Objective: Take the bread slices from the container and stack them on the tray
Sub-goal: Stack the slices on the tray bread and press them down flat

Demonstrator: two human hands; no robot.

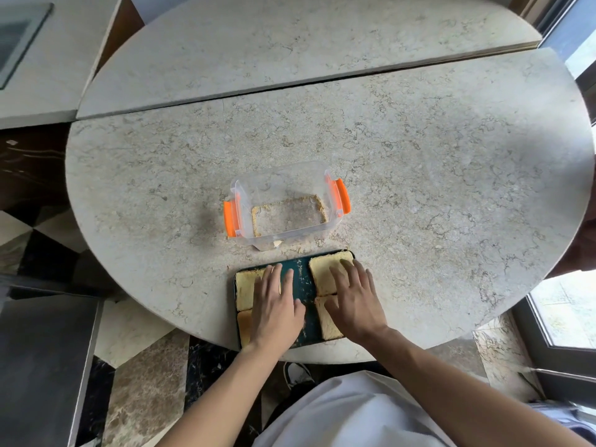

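A dark teal tray (pixel 303 287) lies at the near edge of the round table. Bread slices sit on it in two columns: a left column (pixel 244 293) and a right column (pixel 322 269). My left hand (pixel 275 304) lies flat, fingers spread, over the left bread. My right hand (pixel 353 298) lies flat over the right bread. Neither hand grips anything. Just beyond the tray stands a clear plastic container (pixel 285 206) with orange latches; it holds only crumbs.
The round marble table (pixel 419 188) has a seam across its far part. Crumbs lie between container and tray. A window frame is at the right, a dark counter at the left, and patterned floor below.
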